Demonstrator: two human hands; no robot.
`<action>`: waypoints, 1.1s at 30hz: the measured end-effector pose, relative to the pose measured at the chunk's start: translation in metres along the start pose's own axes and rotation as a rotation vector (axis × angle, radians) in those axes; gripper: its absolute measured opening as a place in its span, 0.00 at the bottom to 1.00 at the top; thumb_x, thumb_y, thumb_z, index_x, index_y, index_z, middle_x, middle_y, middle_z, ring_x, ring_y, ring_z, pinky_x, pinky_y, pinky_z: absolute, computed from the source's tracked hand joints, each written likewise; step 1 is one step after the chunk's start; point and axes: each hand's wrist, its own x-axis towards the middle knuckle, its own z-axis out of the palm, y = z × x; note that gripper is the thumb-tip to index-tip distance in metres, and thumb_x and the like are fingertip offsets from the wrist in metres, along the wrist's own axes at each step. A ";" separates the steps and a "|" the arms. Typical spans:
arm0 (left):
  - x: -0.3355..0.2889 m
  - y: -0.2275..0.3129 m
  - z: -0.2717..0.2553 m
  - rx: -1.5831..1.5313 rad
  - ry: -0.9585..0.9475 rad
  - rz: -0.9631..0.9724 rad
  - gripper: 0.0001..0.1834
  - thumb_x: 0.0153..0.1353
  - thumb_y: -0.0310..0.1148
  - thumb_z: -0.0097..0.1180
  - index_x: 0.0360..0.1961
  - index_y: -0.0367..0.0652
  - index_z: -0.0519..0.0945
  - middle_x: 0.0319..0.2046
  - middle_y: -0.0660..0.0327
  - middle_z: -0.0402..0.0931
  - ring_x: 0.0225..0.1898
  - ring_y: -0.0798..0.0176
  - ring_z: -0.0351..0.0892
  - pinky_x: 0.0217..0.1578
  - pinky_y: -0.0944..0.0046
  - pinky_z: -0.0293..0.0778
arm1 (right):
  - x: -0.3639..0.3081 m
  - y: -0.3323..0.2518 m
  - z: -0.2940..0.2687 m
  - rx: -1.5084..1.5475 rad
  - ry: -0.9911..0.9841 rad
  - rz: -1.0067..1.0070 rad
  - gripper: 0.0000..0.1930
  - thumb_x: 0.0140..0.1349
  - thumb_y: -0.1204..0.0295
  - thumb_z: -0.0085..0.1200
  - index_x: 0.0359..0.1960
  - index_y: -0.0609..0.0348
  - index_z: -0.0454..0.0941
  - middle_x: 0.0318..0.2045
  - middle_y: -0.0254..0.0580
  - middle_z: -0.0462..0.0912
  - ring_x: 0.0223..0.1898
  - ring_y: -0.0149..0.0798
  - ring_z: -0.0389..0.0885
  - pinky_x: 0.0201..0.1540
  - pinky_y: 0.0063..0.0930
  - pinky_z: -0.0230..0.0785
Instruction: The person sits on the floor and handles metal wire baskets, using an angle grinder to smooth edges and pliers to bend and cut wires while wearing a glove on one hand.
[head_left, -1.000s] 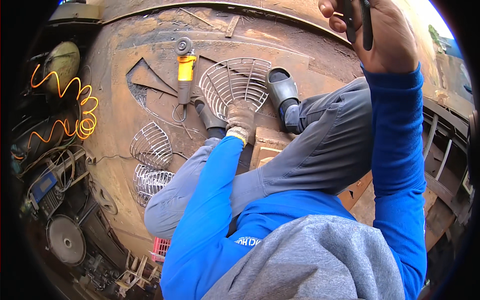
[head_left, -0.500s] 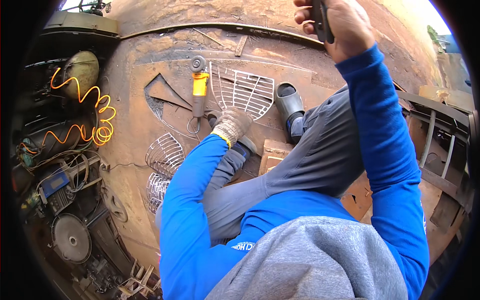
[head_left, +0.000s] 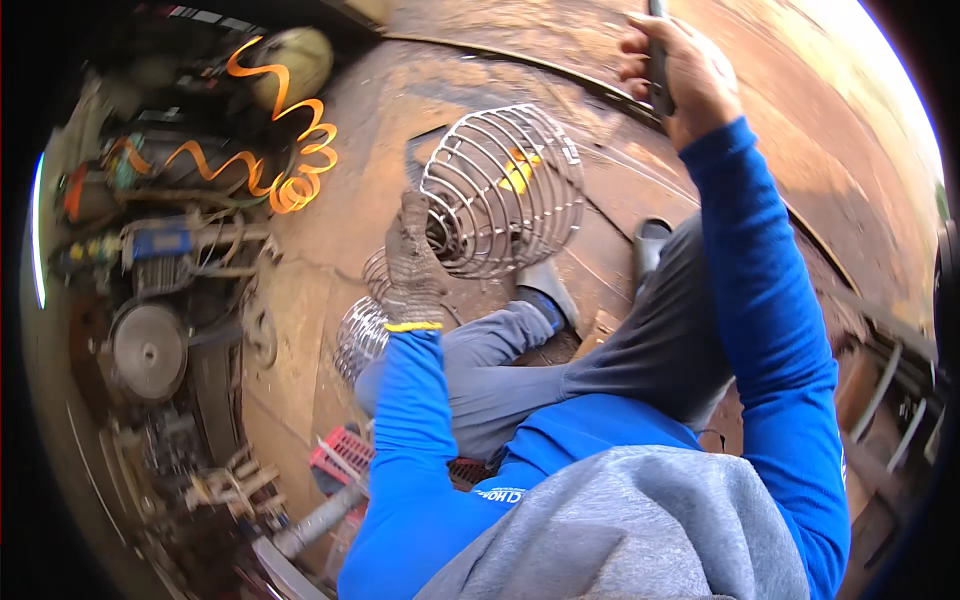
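My left hand (head_left: 412,262), in a grey knit glove with a yellow cuff edge, grips the left edge of a fan-shaped metal wire grille (head_left: 503,190). The grille is raised and tilted, its curved bars spread out to the right of the glove. Through the bars shows the yellow body of an angle grinder (head_left: 519,172), lying on the ground. My bare right hand (head_left: 703,88) is held up at the far right, its fingers closed round a slim black object (head_left: 659,72) whose kind I cannot make out.
More wire grilles (head_left: 362,335) lie beside my left forearm. At left are a coiled orange hose (head_left: 300,190), a round metal disc (head_left: 149,350) and a blue machine (head_left: 162,243). A red plastic crate (head_left: 343,450) stands near my left elbow. A metal frame (head_left: 880,390) is at right.
My left hand has taken hold of a wire grille and lifted it off the ground. The view has swung, shifting the surroundings rightward. The right hand still holds up the black object.
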 end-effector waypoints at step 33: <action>-0.164 0.063 -0.130 -0.395 0.640 0.458 0.33 0.57 0.64 0.61 0.45 0.42 0.77 0.34 0.61 0.80 0.30 0.64 0.81 0.28 0.64 0.80 | -0.023 0.030 0.032 -0.061 -0.285 0.126 0.17 0.70 0.62 0.50 0.54 0.58 0.72 0.30 0.36 0.79 0.22 0.29 0.78 0.18 0.20 0.66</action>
